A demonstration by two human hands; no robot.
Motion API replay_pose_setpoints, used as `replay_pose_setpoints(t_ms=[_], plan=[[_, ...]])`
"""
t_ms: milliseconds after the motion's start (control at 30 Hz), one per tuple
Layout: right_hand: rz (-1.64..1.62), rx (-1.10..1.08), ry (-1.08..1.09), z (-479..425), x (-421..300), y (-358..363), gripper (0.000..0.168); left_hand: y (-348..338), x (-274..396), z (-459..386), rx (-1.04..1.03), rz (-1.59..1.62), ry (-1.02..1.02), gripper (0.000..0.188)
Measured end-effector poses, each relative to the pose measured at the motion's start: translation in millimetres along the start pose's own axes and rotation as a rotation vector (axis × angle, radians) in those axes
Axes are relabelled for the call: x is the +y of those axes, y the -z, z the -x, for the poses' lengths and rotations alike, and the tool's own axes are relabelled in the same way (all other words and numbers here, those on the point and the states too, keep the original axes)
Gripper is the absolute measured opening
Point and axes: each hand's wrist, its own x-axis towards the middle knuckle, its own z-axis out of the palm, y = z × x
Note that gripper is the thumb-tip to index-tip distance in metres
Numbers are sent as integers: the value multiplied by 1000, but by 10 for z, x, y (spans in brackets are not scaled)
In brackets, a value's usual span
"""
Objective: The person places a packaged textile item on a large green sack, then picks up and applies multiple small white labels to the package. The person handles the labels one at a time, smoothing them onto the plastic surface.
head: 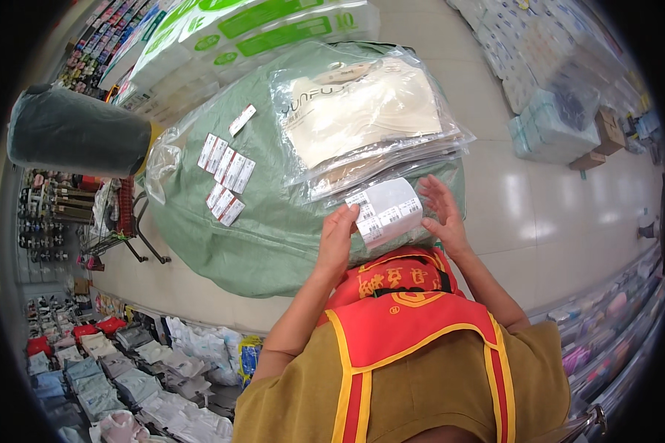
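Observation:
My left hand (pixel 338 235) pinches the left edge of a curled strip of white barcode price labels (pixel 390 213), held over the near edge of a green woven sack (pixel 255 243). Beside the strip's right edge, my right hand (pixel 444 219) has its fingers spread, the thumb close to the paper; whether it touches I cannot tell. Just beyond lies a stack of clear plastic bags (pixel 366 119), the top one holding a cream garment. Several red-edged price tags (pixel 235 169) are laid out on the sack's left part, with one single tag (pixel 242 120) apart from them.
Plastic-wrapped white and green packs (pixel 255 33) stand behind the sack. At left are a dark wrapped cylinder (pixel 80 133) and a shopping cart (pixel 119 221). Folded clothes (pixel 116 376) fill a display at lower left. Wrapped bundles (pixel 554 130) and cardboard boxes (pixel 608 133) sit on the tiled floor at right.

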Motion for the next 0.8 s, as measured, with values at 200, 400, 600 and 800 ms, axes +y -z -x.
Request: replay_pose_setpoints(t_ms=[200, 400, 600, 800], plan=[[143, -48, -4, -16, -20, -12, 48, -193, 237, 100, 39, -57, 5, 23], [176, -122, -52, 32, -32, -66, 29, -182, 229, 119, 39, -92, -23, 25], [23, -76, -146, 53, 37, -15, 14, -41, 92, 105, 9, -82, -37, 26], [20, 15, -154, -36, -76, 26, 14, -104, 66, 184, -9, -20, -18, 25]])
